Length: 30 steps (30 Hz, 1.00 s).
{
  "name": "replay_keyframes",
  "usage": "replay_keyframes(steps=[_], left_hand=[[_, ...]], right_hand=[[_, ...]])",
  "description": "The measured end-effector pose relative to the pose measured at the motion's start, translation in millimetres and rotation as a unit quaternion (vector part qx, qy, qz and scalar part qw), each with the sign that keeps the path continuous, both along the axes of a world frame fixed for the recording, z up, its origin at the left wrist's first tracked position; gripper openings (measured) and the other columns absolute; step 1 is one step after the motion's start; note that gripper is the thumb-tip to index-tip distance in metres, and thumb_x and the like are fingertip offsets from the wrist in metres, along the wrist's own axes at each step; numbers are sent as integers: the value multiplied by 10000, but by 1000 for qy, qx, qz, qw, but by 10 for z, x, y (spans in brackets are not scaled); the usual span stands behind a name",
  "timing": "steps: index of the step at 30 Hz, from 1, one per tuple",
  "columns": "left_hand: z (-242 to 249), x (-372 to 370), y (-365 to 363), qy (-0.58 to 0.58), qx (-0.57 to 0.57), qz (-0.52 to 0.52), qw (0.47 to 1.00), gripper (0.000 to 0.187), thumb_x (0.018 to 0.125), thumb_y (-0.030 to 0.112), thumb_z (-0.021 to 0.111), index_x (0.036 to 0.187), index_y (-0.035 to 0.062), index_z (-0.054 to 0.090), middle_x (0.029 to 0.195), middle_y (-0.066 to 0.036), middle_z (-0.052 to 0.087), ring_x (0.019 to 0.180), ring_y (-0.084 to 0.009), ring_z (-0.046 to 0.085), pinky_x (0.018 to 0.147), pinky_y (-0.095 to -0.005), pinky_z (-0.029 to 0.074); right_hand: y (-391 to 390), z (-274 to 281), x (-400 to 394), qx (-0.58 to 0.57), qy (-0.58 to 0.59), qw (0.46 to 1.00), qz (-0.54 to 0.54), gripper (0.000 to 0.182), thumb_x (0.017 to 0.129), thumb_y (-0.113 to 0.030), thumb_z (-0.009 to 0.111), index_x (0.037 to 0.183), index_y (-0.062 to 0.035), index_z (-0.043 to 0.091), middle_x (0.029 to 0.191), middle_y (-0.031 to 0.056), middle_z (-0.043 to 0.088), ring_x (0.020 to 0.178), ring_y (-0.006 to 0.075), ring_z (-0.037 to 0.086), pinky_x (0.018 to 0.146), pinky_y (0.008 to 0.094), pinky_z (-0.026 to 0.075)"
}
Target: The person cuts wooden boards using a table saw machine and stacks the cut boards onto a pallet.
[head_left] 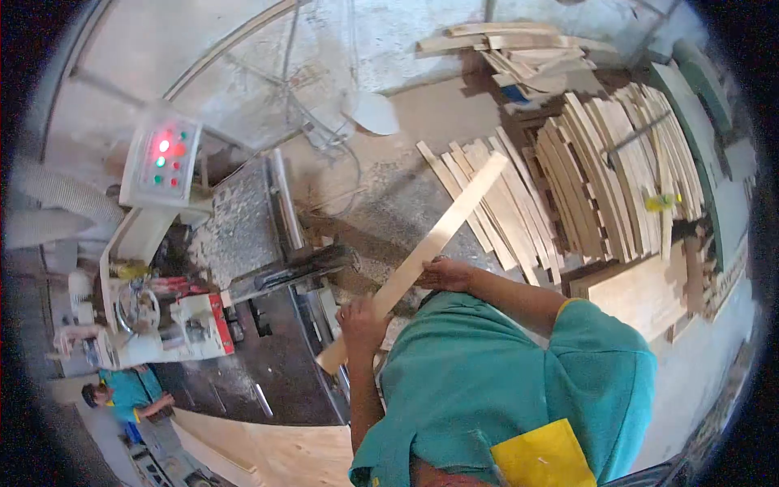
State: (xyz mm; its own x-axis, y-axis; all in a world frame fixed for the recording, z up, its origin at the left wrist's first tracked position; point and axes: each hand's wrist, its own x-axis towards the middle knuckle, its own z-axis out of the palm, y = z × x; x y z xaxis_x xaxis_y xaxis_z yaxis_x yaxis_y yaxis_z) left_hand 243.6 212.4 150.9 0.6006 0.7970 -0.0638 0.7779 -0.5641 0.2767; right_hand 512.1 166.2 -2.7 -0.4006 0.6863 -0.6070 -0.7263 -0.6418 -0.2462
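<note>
A long, narrow wooden board lies slantwise across the front of my body. My left hand is wrapped around it near its lower end, beside the machine's edge. Against the board's lower edge, about midway along, is my right hand, its fingers closed at the wood and partly hidden. The board's far end reaches over a loose spread of similar wooden strips on the floor. To the left of my left hand is the dark machine table.
A control panel with lit buttons stands at the left, above a chip-covered bed. A red and white machine head sits over the table. Another person is at the lower left. Stacked boards stand at the right.
</note>
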Motion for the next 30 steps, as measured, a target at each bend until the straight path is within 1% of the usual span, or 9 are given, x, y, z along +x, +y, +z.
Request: replay_keyframes(steps=[6,7,11,14,16,19,23,27,30], left_hand=[[203,310,393,-140,163,44,976,673,805,453,731,1302,44,536,1155,-178,577,1133,-363,506,1025,-494,309],[536,446,444,-213,73,34,974,630,846,456,698,1302,53,537,1136,-159,584,1128,-356,503,1028,-498,310],[380,249,413,-178,44,54,981,580,874,418,679,1299,49,537,1110,-141,598,1095,-341,519,1028,-482,318],[217,46,281,-166,-26,64,984,532,894,383,667,1292,50,551,1071,-134,614,1041,-309,553,974,-453,386],[-21,-187,170,-187,-179,171,951,483,910,345,655,1287,56,565,1070,-136,623,995,-273,590,894,-425,455],[-491,-603,-59,-203,-243,283,906,484,917,355,653,1285,52,568,1071,-132,642,943,-255,623,806,-412,500],[-937,-910,-592,-155,-297,288,897,497,916,386,650,1269,46,566,987,-125,677,868,-247,656,748,-379,521],[-1968,-1387,-1466,-180,-379,388,820,455,925,371,624,1245,51,576,961,-125,684,831,-248,665,709,-371,531],[-2128,-1624,-2106,-155,-430,455,764,429,930,353,605,1237,53,579,968,-123,684,820,-251,665,695,-377,534]], right_hand=[[-167,69,765,26,-16,974,-224,296,1003,-235,530,1248,-69,516,1198,108,607,1075,277,627,918,418,553],[-171,41,905,56,1,970,-237,279,1005,-237,525,1228,-70,525,1195,105,608,1072,271,627,885,401,568],[18,-82,1538,24,-44,908,-415,364,990,-333,545,1225,-55,527,1234,103,594,1075,272,627,879,309,583],[5,-73,1862,10,-132,875,-466,352,987,-334,558,1252,-104,528,1260,61,580,1087,251,622,851,359,569],[-87,-391,1993,-2,-169,896,-412,346,983,-311,562,1267,-116,527,1256,60,589,1075,243,626,838,372,564],[-297,-852,2009,-94,-292,921,-239,379,957,-252,570,1311,-128,518,1230,69,625,974,238,657,774,374,560],[-721,-1390,1670,-215,-349,902,-134,464,881,-286,623,1290,-93,518,1187,128,649,910,300,680,617,364,569],[-1184,-2444,1351,-182,-303,931,-95,471,919,-302,615,1330,-109,491,1182,137,652,835,320,683,525,341,585],[-1189,-2638,1195,-84,-273,955,-77,447,926,-285,607,1317,-89,521,1135,147,668,829,281,684,502,341,574]])
